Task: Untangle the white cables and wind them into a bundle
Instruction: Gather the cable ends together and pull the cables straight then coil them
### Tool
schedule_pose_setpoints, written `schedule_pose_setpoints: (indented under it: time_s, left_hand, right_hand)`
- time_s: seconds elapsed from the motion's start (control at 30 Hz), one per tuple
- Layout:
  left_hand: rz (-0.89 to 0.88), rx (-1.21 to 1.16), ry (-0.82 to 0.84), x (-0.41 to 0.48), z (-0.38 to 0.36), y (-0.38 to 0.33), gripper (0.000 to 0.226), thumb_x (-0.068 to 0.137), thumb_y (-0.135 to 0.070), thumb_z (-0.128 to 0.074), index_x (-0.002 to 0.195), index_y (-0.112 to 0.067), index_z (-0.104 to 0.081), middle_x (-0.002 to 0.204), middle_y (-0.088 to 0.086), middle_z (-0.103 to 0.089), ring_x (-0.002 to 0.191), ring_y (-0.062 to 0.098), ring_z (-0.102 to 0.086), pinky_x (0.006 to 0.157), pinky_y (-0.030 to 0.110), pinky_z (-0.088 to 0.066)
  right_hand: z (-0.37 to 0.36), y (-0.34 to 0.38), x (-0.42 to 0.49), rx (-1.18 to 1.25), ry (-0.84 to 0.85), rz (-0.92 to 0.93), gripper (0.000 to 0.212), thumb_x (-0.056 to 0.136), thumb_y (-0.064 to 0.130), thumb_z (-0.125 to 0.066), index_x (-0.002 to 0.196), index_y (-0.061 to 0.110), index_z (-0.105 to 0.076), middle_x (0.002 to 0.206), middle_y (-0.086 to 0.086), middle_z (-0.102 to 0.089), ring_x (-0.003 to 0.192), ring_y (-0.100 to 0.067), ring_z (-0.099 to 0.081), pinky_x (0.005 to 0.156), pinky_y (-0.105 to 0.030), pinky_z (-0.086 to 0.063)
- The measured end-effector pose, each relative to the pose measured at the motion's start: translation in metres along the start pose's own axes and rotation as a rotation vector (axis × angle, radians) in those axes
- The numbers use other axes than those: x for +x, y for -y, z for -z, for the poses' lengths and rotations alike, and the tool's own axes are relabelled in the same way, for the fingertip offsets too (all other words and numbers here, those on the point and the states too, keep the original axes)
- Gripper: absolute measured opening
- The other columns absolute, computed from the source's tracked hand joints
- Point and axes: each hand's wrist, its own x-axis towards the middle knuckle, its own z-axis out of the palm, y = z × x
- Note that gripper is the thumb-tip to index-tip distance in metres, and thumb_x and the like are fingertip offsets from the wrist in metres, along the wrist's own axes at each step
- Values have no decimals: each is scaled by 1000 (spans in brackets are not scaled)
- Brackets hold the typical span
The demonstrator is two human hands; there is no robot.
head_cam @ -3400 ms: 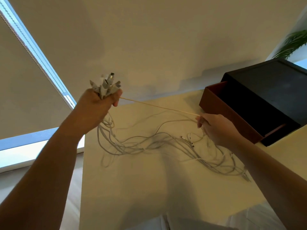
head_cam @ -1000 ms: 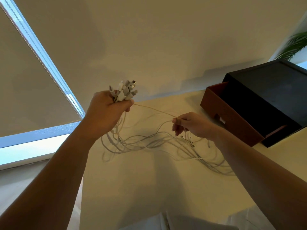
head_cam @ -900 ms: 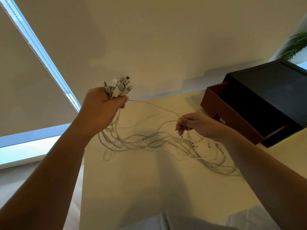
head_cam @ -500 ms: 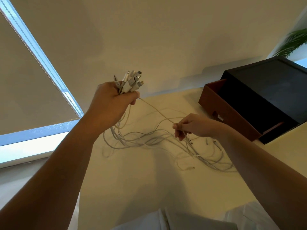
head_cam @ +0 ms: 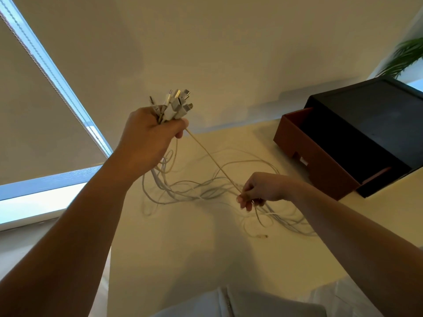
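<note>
My left hand [head_cam: 150, 138] is raised above the table and grips a bunch of white cable ends, their plugs [head_cam: 176, 104] sticking up out of the fist. One cable [head_cam: 210, 156] runs taut from that fist down to my right hand [head_cam: 258, 189], which pinches it low over the table. The remaining white cables [head_cam: 196, 191] hang from the left hand and lie in a loose tangle across the cream table [head_cam: 183, 248]. A loose plug end [head_cam: 262, 236] lies on the table below the right hand.
A brown open box [head_cam: 320, 163] with a black box [head_cam: 377, 124] set in it stands at the table's right back. A wall rises behind, a window with a blind [head_cam: 34, 110] at the left, a plant [head_cam: 405, 56] far right.
My left hand has lifted higher with the plugs. My right hand has slid down along the single cable and lowered toward the table, pulling that strand straight.
</note>
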Motion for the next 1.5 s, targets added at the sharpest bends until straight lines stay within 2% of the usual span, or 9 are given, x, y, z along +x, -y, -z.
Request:
schedule_pose_setpoints:
  time_s: [0.23,0.5,0.63,0.87,0.97,1.13,1.27,1.4,1.5]
  left_hand:
    - [68,-79,-39,7,11,9,41,86,-26,-62,46,-26,-56,40,-9,-34,39,8,-31,50,27,-27]
    - [23,-55,-29,3,6,5,38,88,-24,-63,51,-23,-54,41,-10,-35,43,9,-32,54,27,-31]
    - [26,-46,-19,0,4,4,40,88,-25,-64,49,-25,-55,41,-9,-33,41,8,-30,50,26,-29]
    - [41,-49,-35,-1,7,8,38,89,-26,-63,51,-24,-55,39,-8,-33,42,10,-29,51,26,-29]
    - [38,-69,-26,-3,7,8,33,81,-38,-61,51,-25,-56,41,-8,-32,41,10,-30,51,26,-29]
    - [41,-165,-100,5,21,8,27,69,-42,-62,49,-26,-59,53,6,-38,47,14,-32,51,27,-27]
    - [41,-217,-130,13,31,13,28,74,-34,-63,49,-23,-59,61,13,-35,48,14,-29,49,25,-23]
    - [49,-239,-139,14,30,20,29,75,-34,-63,49,-23,-59,59,11,-34,47,12,-30,47,23,-25]
    - [66,-240,-148,17,34,23,29,76,-35,-63,49,-23,-59,54,4,-35,47,11,-30,47,23,-25]
  right_hand:
    - [-6,-21,-3,324,-68,80,18,90,14,-64,98,0,-71,82,-6,-72,71,-11,-66,68,-22,-55]
    - [-9,-18,4,263,-346,15,21,95,8,-56,82,-3,-69,74,-10,-69,57,-13,-63,59,-24,-56]
    - [-11,-19,13,171,-509,-4,23,91,5,-61,69,3,-66,75,-3,-73,62,-17,-67,66,-31,-59]
    - [-10,-20,17,204,-553,-46,20,86,16,-69,74,0,-65,83,-12,-74,74,-30,-71,69,-39,-58]
    - [-8,-21,17,226,-555,-47,20,85,13,-70,78,-4,-65,85,-16,-74,74,-33,-71,66,-38,-58]
    - [-7,-30,17,255,-539,-68,22,83,15,-72,78,-5,-64,81,-15,-74,63,-24,-67,65,-37,-58]
    - [-7,-41,12,145,-582,-89,26,83,24,-73,76,0,-64,63,-4,-70,54,-12,-63,58,-29,-53]
    - [-4,-50,9,22,-632,-50,24,81,28,-74,74,7,-64,67,-8,-69,63,-20,-64,61,-36,-51]
    - [-4,-58,4,-256,-722,52,19,83,25,-72,75,10,-64,74,-2,-65,72,-21,-59,60,-33,-43]
